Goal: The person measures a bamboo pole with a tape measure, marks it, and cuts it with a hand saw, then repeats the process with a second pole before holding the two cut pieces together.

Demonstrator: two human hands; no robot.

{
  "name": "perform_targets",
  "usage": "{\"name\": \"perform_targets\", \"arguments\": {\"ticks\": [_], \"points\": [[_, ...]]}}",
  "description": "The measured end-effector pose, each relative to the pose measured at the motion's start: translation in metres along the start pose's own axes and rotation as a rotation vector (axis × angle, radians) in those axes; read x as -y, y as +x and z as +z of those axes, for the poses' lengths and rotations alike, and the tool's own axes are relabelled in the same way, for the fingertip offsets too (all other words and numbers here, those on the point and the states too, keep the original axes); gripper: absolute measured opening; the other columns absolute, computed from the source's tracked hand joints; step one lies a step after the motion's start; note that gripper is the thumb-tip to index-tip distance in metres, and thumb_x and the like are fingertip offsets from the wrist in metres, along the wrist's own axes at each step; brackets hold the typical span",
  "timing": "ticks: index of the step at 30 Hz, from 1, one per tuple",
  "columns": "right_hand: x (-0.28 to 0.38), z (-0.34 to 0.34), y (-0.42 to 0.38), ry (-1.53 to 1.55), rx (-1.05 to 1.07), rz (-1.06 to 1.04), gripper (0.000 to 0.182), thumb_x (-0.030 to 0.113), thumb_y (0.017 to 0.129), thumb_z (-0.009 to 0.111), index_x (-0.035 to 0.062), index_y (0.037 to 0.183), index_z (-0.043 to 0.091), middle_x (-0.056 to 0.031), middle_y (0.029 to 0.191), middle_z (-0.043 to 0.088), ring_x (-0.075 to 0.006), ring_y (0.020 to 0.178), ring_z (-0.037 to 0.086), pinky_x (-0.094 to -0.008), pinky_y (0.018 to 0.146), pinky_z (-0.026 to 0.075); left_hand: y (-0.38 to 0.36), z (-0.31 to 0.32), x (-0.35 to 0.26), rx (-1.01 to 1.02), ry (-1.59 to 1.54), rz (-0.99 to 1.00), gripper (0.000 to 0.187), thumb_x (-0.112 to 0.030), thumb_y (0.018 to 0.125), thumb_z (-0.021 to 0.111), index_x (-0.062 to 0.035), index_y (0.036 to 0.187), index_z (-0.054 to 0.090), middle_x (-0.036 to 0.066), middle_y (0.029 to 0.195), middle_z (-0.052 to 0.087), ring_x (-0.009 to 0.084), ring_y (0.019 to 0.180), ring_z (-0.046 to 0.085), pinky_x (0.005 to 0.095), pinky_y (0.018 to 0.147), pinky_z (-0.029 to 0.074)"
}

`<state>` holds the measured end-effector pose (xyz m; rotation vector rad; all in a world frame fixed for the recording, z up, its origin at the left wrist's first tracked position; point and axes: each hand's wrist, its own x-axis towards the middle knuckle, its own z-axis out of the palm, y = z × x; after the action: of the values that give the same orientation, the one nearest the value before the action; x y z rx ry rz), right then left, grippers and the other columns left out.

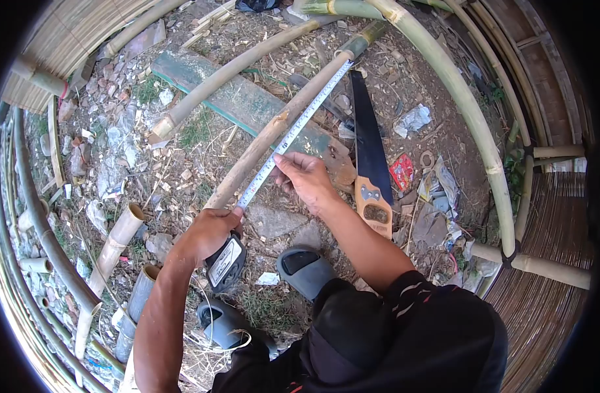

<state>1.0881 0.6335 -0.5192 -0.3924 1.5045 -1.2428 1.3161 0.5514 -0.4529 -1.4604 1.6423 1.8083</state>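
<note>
A tape measure [226,263] with a black case hangs under my left hand [209,234], whose fingers are closed around it at the near end of a brown pole [261,141]. Its white blade [313,108] is pulled out along the pole's right side, up to a ring-like joint near the far end. My right hand [304,180] pinches the blade partway along, thumb on top. Whether my left fingers also grip the pole is hidden. Just right of the blade lies a hand saw [371,137] with a black blade and a wooden handle.
A worn green plank [247,101] lies beneath the pole. Another cut pole [228,75] rests across it. A long curved bamboo pole [467,108] arches on the right. Upright bamboo stubs [116,242] stand at left. Wood chips, stones and plastic scraps cover the ground around my sandals [306,270].
</note>
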Motion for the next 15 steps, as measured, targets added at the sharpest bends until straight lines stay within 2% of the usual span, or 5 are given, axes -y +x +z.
{"name": "perform_targets", "arguments": {"ticks": [2, 3, 5, 8, 15], "points": [[0.007, 0.0, 0.015, -0.025, -0.089, -0.025, 0.022, 0.023, 0.102, 0.072, 0.0011, 0.1, 0.074, -0.0026, 0.083, 0.073, -0.0069, 0.068, 0.062, -0.0244, 0.055, 0.045, 0.006, -0.003, -0.01, 0.002, -0.021, 0.033, 0.052, -0.045, 0.108, 0.058, -0.0025, 0.085, 0.077, 0.002, 0.07, 0.063, 0.0118, 0.062, 0.056, 0.0314, 0.062, 0.045], [0.011, -0.004, 0.026, -0.025, -0.087, -0.022, 0.022, 0.023, 0.102, 0.072, 0.0011, 0.1, 0.074, -0.0026, 0.083, 0.073, -0.0069, 0.068, 0.062, -0.0244, 0.055, 0.045, 0.007, -0.002, -0.013, 0.006, -0.046, 0.066, 0.051, -0.044, 0.108, 0.058, -0.0025, 0.086, 0.077, 0.002, 0.069, 0.063, 0.0118, 0.061, 0.056, 0.0314, 0.061, 0.045], [0.019, -0.019, 0.052, 0.014, -0.214, -0.107, 0.021, 0.022, 0.102, 0.072, 0.0015, 0.098, 0.074, -0.0024, 0.083, 0.073, -0.0073, 0.068, 0.062, -0.0244, 0.054, 0.044, 0.006, 0.0, -0.013, 0.009, -0.118, 0.04, 0.051, -0.044, 0.108, 0.057, -0.003, 0.085, 0.076, 0.002, 0.069, 0.061, 0.0114, 0.06, 0.053, 0.0313, 0.06, 0.044], [0.034, -0.036, 0.074, 0.004, -0.251, -0.104, 0.02, 0.021, 0.102, 0.072, 0.002, 0.097, 0.074, -0.0022, 0.083, 0.072, -0.0074, 0.067, 0.063, -0.0244, 0.053, 0.044, 0.008, -0.001, 0.003, -0.025, -0.062, 0.059, 0.049, -0.043, 0.108, 0.059, -0.0029, 0.084, 0.077, 0.001, 0.069, 0.061, 0.0106, 0.059, 0.053, 0.0302, 0.059, 0.042], [0.015, -0.028, 0.076, -0.033, -0.216, -0.06, 0.021, 0.023, 0.102, 0.072, 0.0029, 0.096, 0.074, -0.0013, 0.083, 0.072, -0.0071, 0.068, 0.063, -0.0243, 0.054, 0.045, 0.014, -0.011, 0.03, -0.05, -0.097, 0.007, 0.046, -0.04, 0.107, 0.063, -0.0047, 0.081, 0.075, -0.002, 0.067, 0.06, 0.0079, 0.059, 0.052, 0.0283, 0.057, 0.041]]}}
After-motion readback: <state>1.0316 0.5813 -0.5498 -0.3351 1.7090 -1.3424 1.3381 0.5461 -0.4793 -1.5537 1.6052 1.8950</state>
